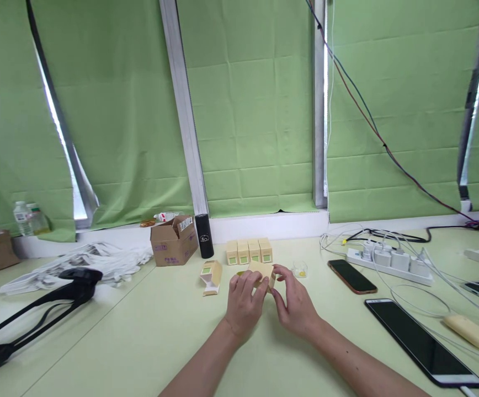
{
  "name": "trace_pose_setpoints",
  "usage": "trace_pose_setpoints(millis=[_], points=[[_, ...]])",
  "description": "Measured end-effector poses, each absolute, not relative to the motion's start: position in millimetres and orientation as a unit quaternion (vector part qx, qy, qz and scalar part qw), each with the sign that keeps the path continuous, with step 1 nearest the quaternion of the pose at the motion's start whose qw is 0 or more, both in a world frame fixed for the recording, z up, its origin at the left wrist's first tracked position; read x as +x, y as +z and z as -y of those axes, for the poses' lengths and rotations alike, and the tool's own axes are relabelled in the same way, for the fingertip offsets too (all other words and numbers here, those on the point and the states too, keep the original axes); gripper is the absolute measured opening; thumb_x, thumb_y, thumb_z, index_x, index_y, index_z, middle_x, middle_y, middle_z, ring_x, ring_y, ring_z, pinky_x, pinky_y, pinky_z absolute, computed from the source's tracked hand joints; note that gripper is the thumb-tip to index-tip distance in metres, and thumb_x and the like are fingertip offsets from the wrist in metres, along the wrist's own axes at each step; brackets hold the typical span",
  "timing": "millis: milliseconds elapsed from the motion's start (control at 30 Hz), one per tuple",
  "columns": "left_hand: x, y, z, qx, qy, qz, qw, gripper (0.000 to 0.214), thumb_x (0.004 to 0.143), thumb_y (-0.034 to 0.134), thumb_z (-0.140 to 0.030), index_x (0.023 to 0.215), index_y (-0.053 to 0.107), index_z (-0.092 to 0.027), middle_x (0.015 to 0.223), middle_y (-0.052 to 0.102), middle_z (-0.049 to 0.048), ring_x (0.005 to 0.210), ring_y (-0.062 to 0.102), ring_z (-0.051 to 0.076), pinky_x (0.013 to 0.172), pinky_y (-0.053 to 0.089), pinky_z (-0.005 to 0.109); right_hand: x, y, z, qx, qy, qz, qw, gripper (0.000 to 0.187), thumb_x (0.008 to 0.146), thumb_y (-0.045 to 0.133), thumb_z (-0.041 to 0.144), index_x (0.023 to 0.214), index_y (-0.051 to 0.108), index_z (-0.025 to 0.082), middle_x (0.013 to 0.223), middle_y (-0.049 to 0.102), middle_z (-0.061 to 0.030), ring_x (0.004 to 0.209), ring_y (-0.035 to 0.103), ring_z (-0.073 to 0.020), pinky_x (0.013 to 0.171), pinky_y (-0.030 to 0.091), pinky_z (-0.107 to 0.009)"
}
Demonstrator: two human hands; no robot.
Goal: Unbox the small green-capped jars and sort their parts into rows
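Observation:
Both hands grip one small tan cardboard box point(261, 269) above the table, close to the middle of the view. My left hand point(243, 300) closes around its left and near side. At the box's right end, the thumb and fingers of my right hand point(295, 300) pinch the edge. Just beyond stands a row of several similar small boxes point(249, 251) with green labels. To the left, another small box point(211, 275) lies with its near end open. A small clear plastic piece with a yellow spot point(299, 269) rests right of my hands.
Behind stand an open brown carton point(174, 242) and a black cylinder point(204, 236). White bags point(82, 264) and a black strapped headset frame point(44, 314) lie left. On the right are a phone point(352, 276), a larger phone point(421, 339), a power strip point(388, 266) and loose cables.

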State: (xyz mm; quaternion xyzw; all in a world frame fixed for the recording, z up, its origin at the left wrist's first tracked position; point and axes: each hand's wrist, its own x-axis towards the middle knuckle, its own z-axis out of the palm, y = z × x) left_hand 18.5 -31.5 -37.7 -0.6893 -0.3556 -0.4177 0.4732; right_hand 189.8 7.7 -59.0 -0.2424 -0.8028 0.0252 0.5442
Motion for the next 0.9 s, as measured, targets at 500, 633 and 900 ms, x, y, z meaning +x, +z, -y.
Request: trace_pose_setpoints(millis=[500,633,900], points=[[20.2,-41.5,28.5,-0.731,-0.383,0.386,0.413,0.024,0.093,0.061,-0.012,0.116,0.061,-0.018,0.100,0.070,0.0065,0.093,0.065,0.022,0.085,0.042,0.040,185.8,-64.2,-8.7,-0.277,0.019,0.812,0.514,0.052,0.090,0.050,0.012,0.139,0.032,0.018,0.124,0.059,-0.0171,0.102,0.067,-0.0261,0.085,0.062,-0.044],[19.6,-39.9,28.5,-0.750,-0.374,0.399,0.371,0.029,0.092,0.059,-0.012,0.120,0.059,-0.018,0.103,0.068,0.0086,0.095,0.064,0.024,0.085,0.046,0.042,184.6,-67.2,-13.5,-0.300,0.032,0.811,0.501,0.050,0.088,0.050,0.014,0.135,0.032,0.017,0.120,0.060,-0.0162,0.097,0.067,-0.0258,0.080,0.061,-0.044],[17.8,-44.2,24.7,-0.765,-0.373,0.415,0.321,0.036,0.089,0.059,-0.010,0.124,0.054,-0.018,0.109,0.065,0.0120,0.098,0.063,0.027,0.082,0.054,0.044,182.5,-66.6,-16.7,-0.312,0.062,0.806,0.500,0.048,0.089,0.050,0.016,0.133,0.030,0.019,0.112,0.062,-0.0122,0.092,0.067,-0.0242,0.077,0.058,-0.041]])
